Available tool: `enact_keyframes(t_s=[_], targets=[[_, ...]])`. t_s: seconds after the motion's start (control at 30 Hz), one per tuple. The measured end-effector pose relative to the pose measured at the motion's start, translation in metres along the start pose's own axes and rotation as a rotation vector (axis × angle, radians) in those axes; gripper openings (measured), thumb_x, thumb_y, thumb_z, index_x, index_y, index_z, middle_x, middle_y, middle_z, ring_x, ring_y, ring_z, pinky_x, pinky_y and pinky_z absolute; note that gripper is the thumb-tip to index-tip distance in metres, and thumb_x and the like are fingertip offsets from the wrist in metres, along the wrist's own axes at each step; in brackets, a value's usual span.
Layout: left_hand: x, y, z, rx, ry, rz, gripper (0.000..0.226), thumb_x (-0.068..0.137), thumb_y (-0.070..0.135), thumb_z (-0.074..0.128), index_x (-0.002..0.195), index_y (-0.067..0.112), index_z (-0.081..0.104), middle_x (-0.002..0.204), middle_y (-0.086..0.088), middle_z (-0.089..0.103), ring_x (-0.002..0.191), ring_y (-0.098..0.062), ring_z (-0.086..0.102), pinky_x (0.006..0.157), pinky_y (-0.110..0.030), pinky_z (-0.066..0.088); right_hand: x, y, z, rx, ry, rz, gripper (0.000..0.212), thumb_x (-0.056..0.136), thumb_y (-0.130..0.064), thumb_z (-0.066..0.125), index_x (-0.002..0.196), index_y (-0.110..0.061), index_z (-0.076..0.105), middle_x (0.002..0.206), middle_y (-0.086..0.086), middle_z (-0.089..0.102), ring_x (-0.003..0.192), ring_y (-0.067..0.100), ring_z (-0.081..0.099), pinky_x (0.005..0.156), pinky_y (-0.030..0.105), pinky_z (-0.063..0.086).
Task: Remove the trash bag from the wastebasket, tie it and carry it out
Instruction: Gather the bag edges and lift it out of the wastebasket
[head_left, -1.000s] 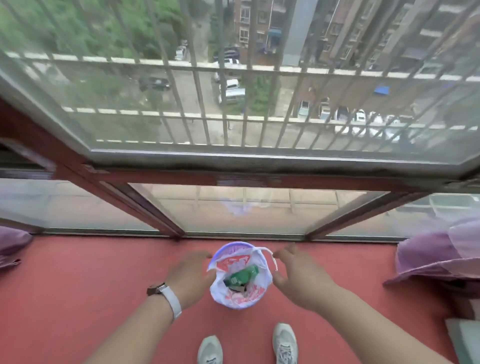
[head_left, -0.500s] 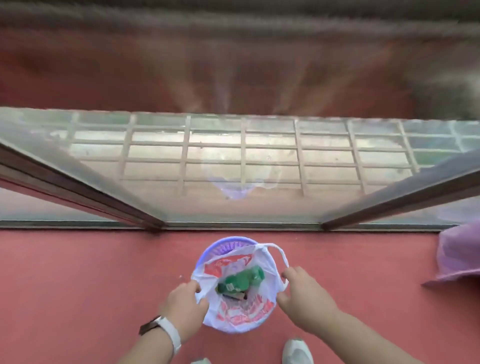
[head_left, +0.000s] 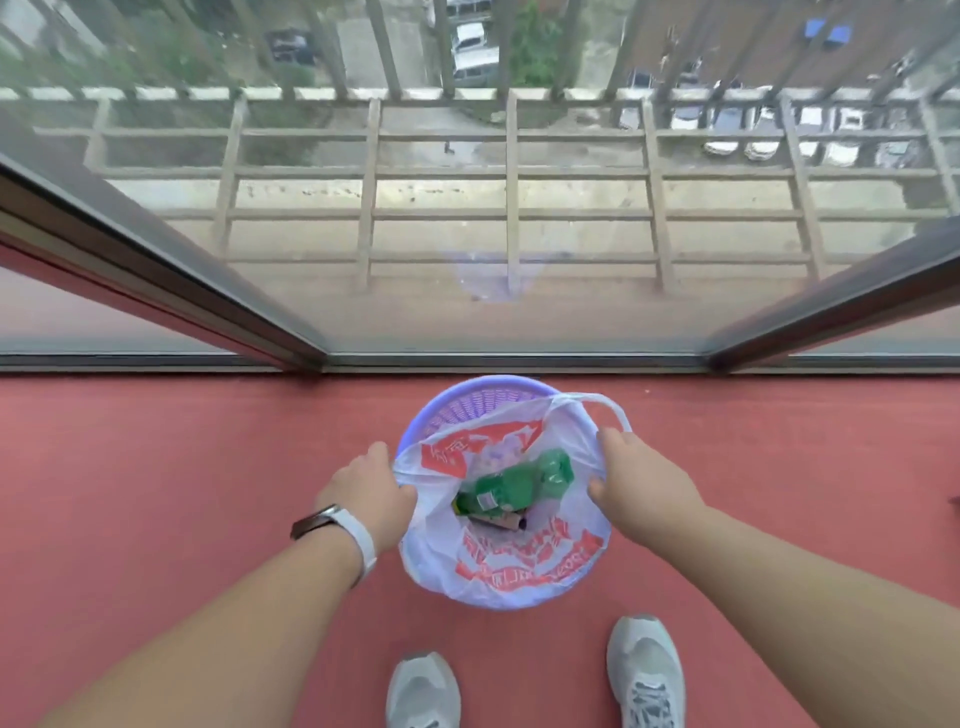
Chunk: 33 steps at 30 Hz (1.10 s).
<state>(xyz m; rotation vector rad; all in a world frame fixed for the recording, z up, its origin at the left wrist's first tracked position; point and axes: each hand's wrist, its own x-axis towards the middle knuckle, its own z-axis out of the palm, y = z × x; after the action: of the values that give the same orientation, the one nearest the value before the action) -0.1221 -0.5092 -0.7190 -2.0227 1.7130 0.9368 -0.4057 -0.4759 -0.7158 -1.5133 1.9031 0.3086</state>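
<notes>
Plastic film: thin white bag (head_left: 506, 564) with red print, soft, crinkly, slippery, easily torn
Place: lower centre of frame, lining purple basket (head_left: 457, 410) on red floor (head_left: 156, 493)
Load: green bottle (head_left: 511, 486) plus small scraps, likely light
Left hand (head_left: 371, 493): closed on left rim of bag
Right hand (head_left: 636, 486): fingers curled at right rim by handle loop (head_left: 613, 410), grip unclear
Hold: both handle loops, gathered upward, basket likely to lift too

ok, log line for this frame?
phase: grasp bag | left hand: on bag rim | right hand: on rim by handle | bag: in basket | untied
</notes>
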Motion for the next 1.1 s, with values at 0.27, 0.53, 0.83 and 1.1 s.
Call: enact_keyframes(t_s=[0.27, 0.53, 0.83, 1.1], targets=[[0.028, -0.013, 0.024, 0.045, -0.042, 0.034, 0.013, 0.085, 0.029, 0.044, 0.084, 0.017, 0.049, 0.092, -0.011, 0.065, 0.083, -0.034, 0.059, 0.067, -0.037, 0.046, 0.034, 0.008, 0.020, 0.014, 0.120, 0.097, 0.013, 0.090, -0.016, 0.046, 0.081, -0.018, 0.037, 0.069, -0.001, 0.044, 0.065, 0.030, 0.046, 0.049, 0.032, 0.027], [0.023, -0.013, 0.018, 0.245, 0.042, 0.066, 0.033, 0.093, 0.041, 0.035, 0.080, 0.020, 0.056, 0.095, -0.007, 0.061, 0.090, -0.032, 0.059, 0.066, -0.035, 0.043, 0.034, 0.010, 0.013, -0.096, 0.087, 0.029, 0.018, 0.083, -0.009, 0.047, 0.074, -0.020, 0.036, 0.084, -0.001, 0.037, 0.073, 0.028, 0.047, 0.051, 0.032, 0.028], [0.002, -0.005, 0.009, -0.082, 0.128, 0.215, 0.034, 0.084, 0.023, 0.054, 0.053, 0.017, 0.040, 0.080, -0.001, 0.054, 0.072, -0.027, 0.053, 0.060, -0.037, 0.043, 0.010, -0.004, 0.013, -0.202, 0.212, -0.294, 0.010, 0.063, -0.017, 0.073, 0.062, -0.018, 0.063, 0.142, 0.021, 0.047, 0.125, 0.042, 0.046, 0.097, 0.059, 0.039], [-0.014, -0.013, 0.020, -0.399, -0.023, -0.104, 0.017, 0.080, 0.022, 0.059, 0.080, 0.021, 0.043, 0.063, -0.002, 0.057, 0.053, -0.022, 0.049, 0.049, -0.031, 0.035, 0.015, -0.008, 0.007, -0.019, 0.055, -0.229, 0.024, 0.083, -0.016, 0.046, 0.065, -0.019, 0.030, 0.066, -0.003, 0.041, 0.066, 0.031, 0.048, 0.047, 0.034, 0.030]])
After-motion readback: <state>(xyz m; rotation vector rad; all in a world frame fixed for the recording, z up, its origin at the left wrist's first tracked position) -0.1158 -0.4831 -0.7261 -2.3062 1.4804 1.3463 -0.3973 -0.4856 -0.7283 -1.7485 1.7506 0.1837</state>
